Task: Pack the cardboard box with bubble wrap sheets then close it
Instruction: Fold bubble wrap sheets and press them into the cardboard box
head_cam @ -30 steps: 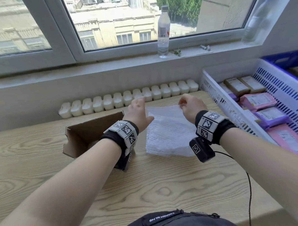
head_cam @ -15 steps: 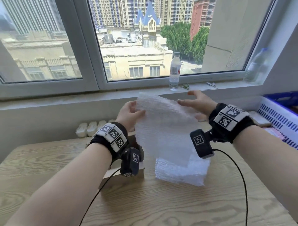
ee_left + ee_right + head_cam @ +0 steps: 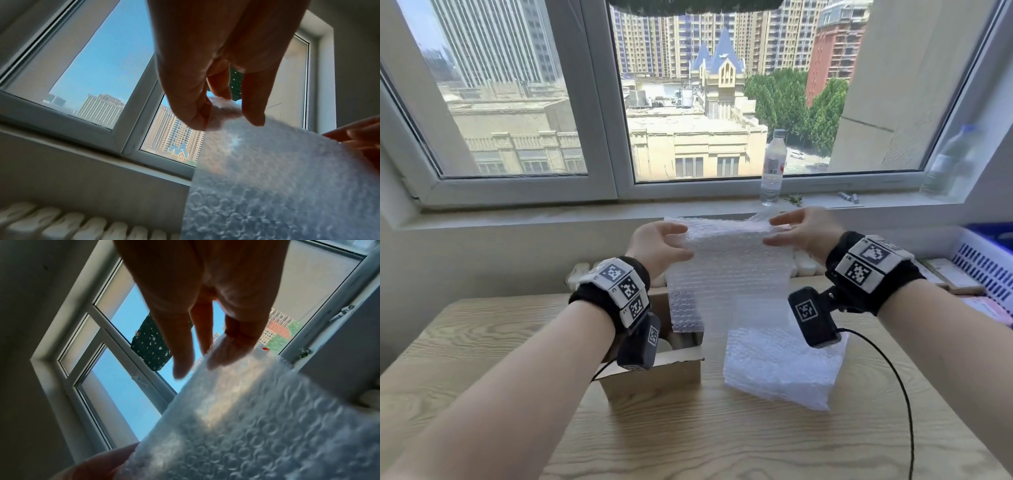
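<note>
A clear bubble wrap sheet [image 3: 726, 274] hangs upright in the air above the wooden table [image 3: 722, 438]. My left hand [image 3: 664, 245] pinches its upper left corner between thumb and fingers [image 3: 252, 116]. My right hand [image 3: 801, 231] pinches the upper right corner [image 3: 224, 356]. The sheet's lower left edge hangs in front of the open cardboard box [image 3: 654, 373], which stands below my left wrist. A stack of bubble wrap sheets [image 3: 780, 370] lies on the table to the right of the box.
A water bottle [image 3: 773, 168] stands on the window sill behind the sheet. A second bottle [image 3: 948, 164] stands at the sill's right end. A white basket [image 3: 983, 270] with packets sits at the table's right edge. A black cable [image 3: 893, 377] trails from my right wrist.
Both hands have lifted one sheet off the stack and raised it upright between them. The view has tilted up toward the window.
</note>
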